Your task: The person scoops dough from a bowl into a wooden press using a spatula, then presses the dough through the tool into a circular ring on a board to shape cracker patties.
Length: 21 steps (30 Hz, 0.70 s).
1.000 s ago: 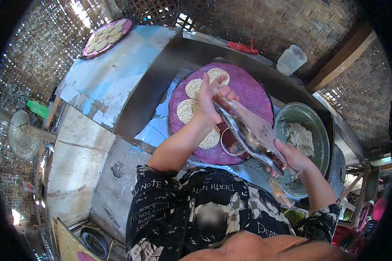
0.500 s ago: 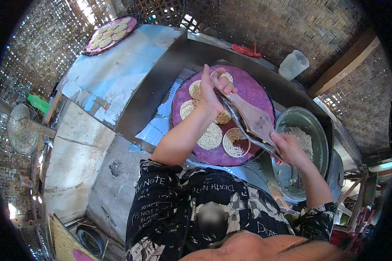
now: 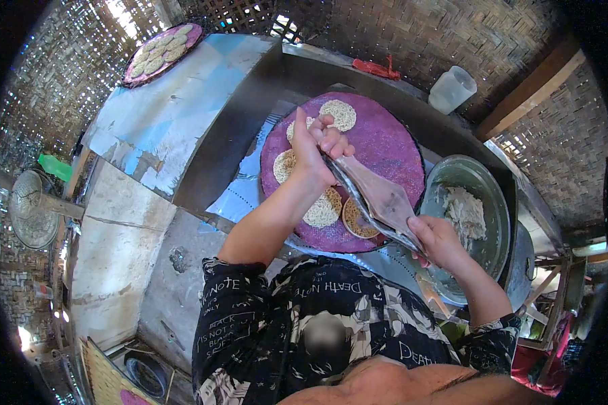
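Observation:
A flat, spindle-shaped tool [image 3: 382, 196], pale brown on top with a dark lower edge, spans both my hands. My left hand [image 3: 317, 150] has its fingers curled at the upper end, while my right hand [image 3: 439, 241] grips the lower end. Below the tool lies a round purple mat [image 3: 385, 135] with several discs of pale strands, one of them a disc [image 3: 338, 115] near the top. A ring [image 3: 358, 219] with strands inside sits on the mat under the tool. To the right, a green-grey basin [image 3: 496, 196] holds pale dough [image 3: 465, 212].
A second purple tray [image 3: 192, 35] with several pale discs stands at the upper left. A translucent container [image 3: 452, 90] and a red plastic bag [image 3: 377, 69] are on the back ledge. A round metal pan [image 3: 30, 209] is at far left. Woven walls surround the work area.
Both hands and the tool have shifted slightly left. The two parts of the tool look closer together than a second ago. More strands now show in and around the ring.

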{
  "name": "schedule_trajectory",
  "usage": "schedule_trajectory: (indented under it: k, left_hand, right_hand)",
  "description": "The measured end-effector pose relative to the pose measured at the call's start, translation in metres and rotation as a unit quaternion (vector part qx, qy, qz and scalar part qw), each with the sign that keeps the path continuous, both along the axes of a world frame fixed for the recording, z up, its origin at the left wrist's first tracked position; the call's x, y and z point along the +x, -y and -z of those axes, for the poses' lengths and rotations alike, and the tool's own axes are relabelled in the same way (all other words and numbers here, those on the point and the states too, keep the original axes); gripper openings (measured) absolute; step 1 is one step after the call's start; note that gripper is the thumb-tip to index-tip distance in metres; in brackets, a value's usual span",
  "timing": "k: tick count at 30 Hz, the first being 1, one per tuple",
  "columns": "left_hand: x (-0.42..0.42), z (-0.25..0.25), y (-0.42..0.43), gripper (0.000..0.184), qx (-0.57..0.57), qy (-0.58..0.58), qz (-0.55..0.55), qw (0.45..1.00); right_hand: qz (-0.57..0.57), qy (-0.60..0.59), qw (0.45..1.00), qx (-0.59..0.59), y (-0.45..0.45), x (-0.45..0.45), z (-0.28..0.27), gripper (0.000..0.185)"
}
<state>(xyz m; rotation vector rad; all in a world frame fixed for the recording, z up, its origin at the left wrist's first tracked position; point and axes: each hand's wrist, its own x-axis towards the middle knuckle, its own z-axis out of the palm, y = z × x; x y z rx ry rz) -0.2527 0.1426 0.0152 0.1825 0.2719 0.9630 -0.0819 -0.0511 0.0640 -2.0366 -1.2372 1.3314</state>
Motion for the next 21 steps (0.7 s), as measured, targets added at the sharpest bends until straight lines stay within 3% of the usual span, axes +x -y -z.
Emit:
schedule_trajectory:
  k: [12,15,18,21]
  left_hand:
    - [0.021,0.007,0.005,0.053,0.028,0.039,0.056,0.997]
    - [0.020,0.012,0.002,0.055,0.088,0.090,0.111,0.986]
    - [0.006,-0.015,-0.006,0.069,0.153,0.081,0.136,0.975]
    - [-0.024,-0.050,-0.017,0.081,0.272,0.015,0.109,0.956]
  right_hand:
    - [0.009,0.085,0.996,0.018,0.015,0.006,-0.010,0.049]
    - [0.037,0.005,0.999,-0.024,0.021,0.010,-0.012,0.043]
    - [0.081,-0.177,0.979,0.064,0.024,0.016,-0.023,0.039]
    - [0.092,-0.187,0.957,0.204,0.023,0.015,-0.024,0.046]
